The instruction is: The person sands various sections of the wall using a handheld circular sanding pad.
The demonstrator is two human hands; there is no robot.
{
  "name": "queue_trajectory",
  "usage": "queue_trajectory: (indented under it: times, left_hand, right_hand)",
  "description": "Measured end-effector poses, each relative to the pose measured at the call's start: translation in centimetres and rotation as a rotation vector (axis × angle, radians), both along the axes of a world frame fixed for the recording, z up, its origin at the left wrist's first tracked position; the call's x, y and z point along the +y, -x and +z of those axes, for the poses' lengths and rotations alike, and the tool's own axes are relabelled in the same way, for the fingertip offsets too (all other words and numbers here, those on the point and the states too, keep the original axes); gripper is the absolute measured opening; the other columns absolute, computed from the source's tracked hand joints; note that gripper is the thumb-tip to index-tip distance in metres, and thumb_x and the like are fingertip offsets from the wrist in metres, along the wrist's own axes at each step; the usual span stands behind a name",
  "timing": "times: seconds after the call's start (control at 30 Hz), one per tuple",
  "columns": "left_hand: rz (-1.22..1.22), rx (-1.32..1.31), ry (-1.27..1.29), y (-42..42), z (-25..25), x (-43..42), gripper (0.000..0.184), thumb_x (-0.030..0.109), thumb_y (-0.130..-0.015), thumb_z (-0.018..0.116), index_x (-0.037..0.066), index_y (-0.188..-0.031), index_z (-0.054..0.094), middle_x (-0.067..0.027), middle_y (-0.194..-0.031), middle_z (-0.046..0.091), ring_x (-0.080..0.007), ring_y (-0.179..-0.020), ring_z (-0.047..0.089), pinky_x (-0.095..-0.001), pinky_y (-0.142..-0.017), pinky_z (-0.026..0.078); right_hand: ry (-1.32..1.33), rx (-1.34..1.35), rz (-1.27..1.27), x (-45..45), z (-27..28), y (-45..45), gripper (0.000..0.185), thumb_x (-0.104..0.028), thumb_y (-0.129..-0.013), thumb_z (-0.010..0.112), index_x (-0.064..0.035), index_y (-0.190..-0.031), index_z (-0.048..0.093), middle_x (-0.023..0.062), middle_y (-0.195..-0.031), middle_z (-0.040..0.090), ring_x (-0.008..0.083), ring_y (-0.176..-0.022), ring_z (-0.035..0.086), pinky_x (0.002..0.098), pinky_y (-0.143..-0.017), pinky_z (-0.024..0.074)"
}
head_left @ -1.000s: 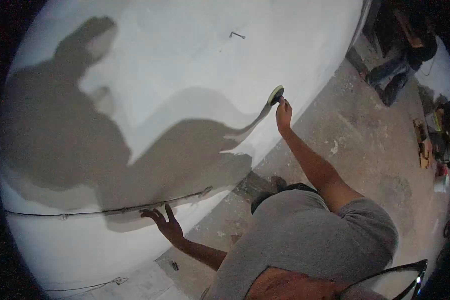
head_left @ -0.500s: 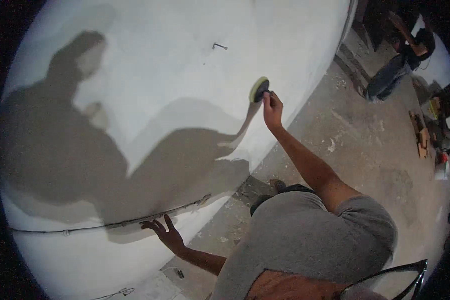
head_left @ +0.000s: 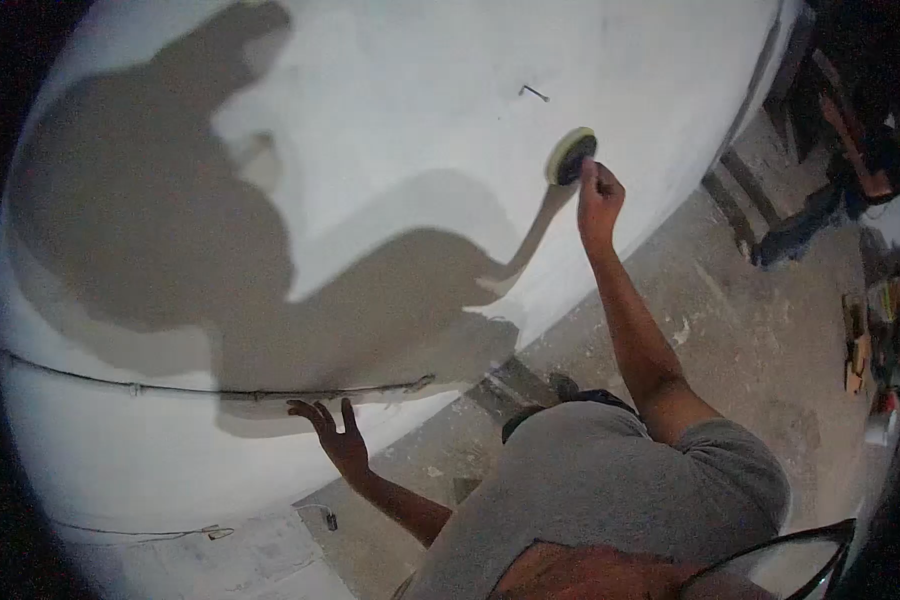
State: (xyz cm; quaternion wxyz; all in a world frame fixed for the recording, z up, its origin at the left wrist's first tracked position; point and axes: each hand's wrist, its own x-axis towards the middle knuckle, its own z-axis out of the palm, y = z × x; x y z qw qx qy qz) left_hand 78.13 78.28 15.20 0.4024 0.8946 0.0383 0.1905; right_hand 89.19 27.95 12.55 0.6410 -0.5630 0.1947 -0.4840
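Observation:
My right hand (head_left: 600, 203) grips a round sanding pad (head_left: 573, 158) by its dark back, the thumb and fingers closed on it. The pad has a pale yellow-green edge and lies tilted against the white wall (head_left: 370, 110). Lower down, my left hand (head_left: 337, 436) is open, fingers spread, close beneath a dark cable (head_left: 300, 394) running along the wall. Whether its fingertips touch the wall I cannot tell. My shadow covers much of the wall to the left.
A bent metal hook (head_left: 534, 93) sticks out of the wall above the pad. Scuffed concrete floor (head_left: 730, 330) stretches to the right. Another person (head_left: 820, 210) is at the upper right. Cardboard pieces (head_left: 856, 350) and clutter line the right edge, and a thin loose wire (head_left: 160, 534) hangs lower left.
The view has shifted, so the hook and wall appear further right. My right hand still holds the pad, now a little nearer the hook's level. The left hand remains spread near the cable.

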Motion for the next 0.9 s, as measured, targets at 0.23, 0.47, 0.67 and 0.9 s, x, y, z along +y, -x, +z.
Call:
queue_trajectory:
  times: [0.23, 0.47, 0.67, 0.9]
  left_hand:
    - [0.026, -0.172, -0.191, 1.9, 1.2, 2.4, 0.071, 0.014, -0.094, 0.066, 0.017, -0.154, 0.029, -0.0133, -0.159, 0.026, -0.0323, -0.144, 0.029, -0.0509, -0.112, 0.037]
    - [0.397, -0.177, -0.261, 4.3, 2.5, 8.1, 0.064, 0.028, -0.098, 0.061, 0.013, -0.152, 0.033, -0.0105, -0.159, 0.029, -0.0313, -0.136, 0.044, -0.0479, -0.111, 0.038]
    - [0.368, -0.160, -0.125, 4.1, 0.2, 13.3, 0.072, 0.029, -0.097, 0.062, 0.012, -0.155, 0.023, -0.0150, -0.159, 0.026, -0.0325, -0.136, 0.044, -0.0470, -0.112, 0.036]
    - [0.276, -0.063, -0.077, 1.6, 1.9, 19.0, 0.074, 0.033, -0.098, 0.061, 0.012, -0.156, 0.021, -0.0153, -0.160, 0.023, -0.0321, -0.140, 0.038, -0.0462, -0.115, 0.032]
  right_hand:
    - [0.009, -0.099, -0.027, 0.9, 1.3, -0.4, 0.036, -0.027, -0.099, 0.060, 0.0065, -0.085, 0.062, -0.0020, -0.069, 0.053, 0.0068, -0.065, 0.045, 0.0256, -0.056, 0.0393]
    - [0.201, -0.176, -0.020, 6.8, 7.6, -1.0, 0.024, -0.015, -0.094, 0.066, 0.0028, -0.080, 0.057, 0.0011, -0.066, 0.056, 0.0054, -0.065, 0.048, 0.0240, -0.055, 0.0421]
    - [0.486, -0.101, -0.005, 12.3, 8.4, -0.8, 0.029, -0.022, -0.088, 0.072, 0.0024, -0.080, 0.059, 0.0084, -0.065, 0.060, 0.0091, -0.060, 0.054, 0.0294, -0.054, 0.0462]
    - [0.260, -0.126, -0.146, 17.7, 13.7, -0.5, 0.030, -0.021, -0.094, 0.066, 0.0033, -0.080, 0.056, 0.0014, -0.063, 0.053, 0.0054, -0.065, 0.046, 0.0242, -0.055, 0.0411]
